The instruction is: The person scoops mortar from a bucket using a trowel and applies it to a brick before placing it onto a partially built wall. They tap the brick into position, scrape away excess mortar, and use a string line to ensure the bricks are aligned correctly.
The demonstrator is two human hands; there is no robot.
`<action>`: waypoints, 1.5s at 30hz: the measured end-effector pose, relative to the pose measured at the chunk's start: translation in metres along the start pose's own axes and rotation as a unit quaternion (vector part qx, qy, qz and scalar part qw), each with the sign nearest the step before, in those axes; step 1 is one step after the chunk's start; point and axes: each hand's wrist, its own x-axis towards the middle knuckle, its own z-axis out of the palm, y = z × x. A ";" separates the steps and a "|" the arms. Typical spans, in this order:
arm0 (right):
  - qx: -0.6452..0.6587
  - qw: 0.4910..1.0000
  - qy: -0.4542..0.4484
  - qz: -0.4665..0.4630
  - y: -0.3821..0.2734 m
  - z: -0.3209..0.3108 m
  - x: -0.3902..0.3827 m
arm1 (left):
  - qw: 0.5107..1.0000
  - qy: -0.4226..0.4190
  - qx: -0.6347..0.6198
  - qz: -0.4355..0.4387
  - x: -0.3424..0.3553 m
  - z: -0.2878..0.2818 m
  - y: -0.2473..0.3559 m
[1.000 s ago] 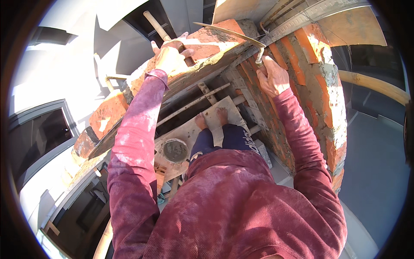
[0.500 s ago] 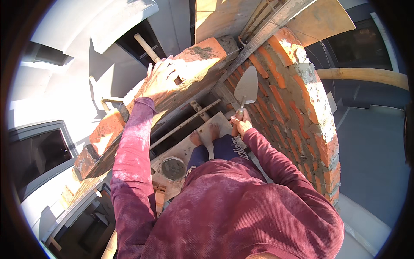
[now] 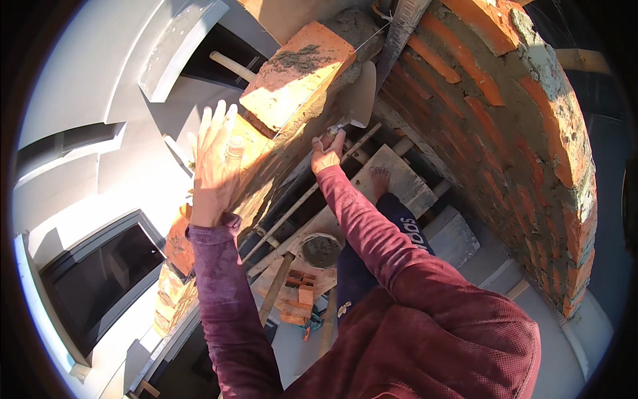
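My left hand (image 3: 216,159) lies along the top of the low brick wall at the left, fingers stretched out, over a brick course beside an orange brick (image 3: 292,80) smeared with grey mortar. My hand partly hides the bricks under it. Held by its handle in my right hand (image 3: 325,153) is a pointed trowel (image 3: 357,96). Its blade points away from me, close to the wall's inner face near the far corner. A lump of wet mortar (image 3: 352,30) sits beyond the orange brick. A thin string runs along the wall's edge.
At the right rises a taller brick wall (image 3: 492,146) with rough mortar joints. A metal straightedge (image 3: 402,30) stands in the corner. Below, my bare foot (image 3: 380,181) rests on scaffold boards, near a mortar bucket (image 3: 321,251) and stacked bricks (image 3: 297,306). Gaps show between the boards.
My right hand has carried the trowel left, from beside the tall wall to the low wall. My left hand has drawn back along the low wall. The view has shifted.
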 end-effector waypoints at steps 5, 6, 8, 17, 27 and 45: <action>0.039 0.996 -0.081 -0.012 0.000 0.005 -0.021 | 0.947 -0.003 -0.304 -0.107 -0.129 -0.021 0.027; 0.014 0.996 -0.093 0.008 0.002 0.003 -0.023 | 0.928 -0.020 -0.348 -0.132 -0.158 -0.020 0.026; 0.033 0.996 -0.086 0.000 0.013 0.015 -0.041 | 0.897 -0.047 -0.393 -0.199 -0.222 -0.013 0.021; -0.011 0.999 -0.045 0.024 -0.010 0.038 -0.096 | 0.767 -0.058 -0.510 -0.385 -0.396 0.024 0.017; -0.018 0.991 -0.132 0.024 -0.004 0.038 -0.196 | 0.731 -0.073 -0.512 -0.444 -0.446 0.058 0.016; 0.063 0.719 -0.527 0.448 -0.235 -0.155 -0.208 | 0.864 0.133 -0.464 -0.143 -0.200 -0.067 -0.152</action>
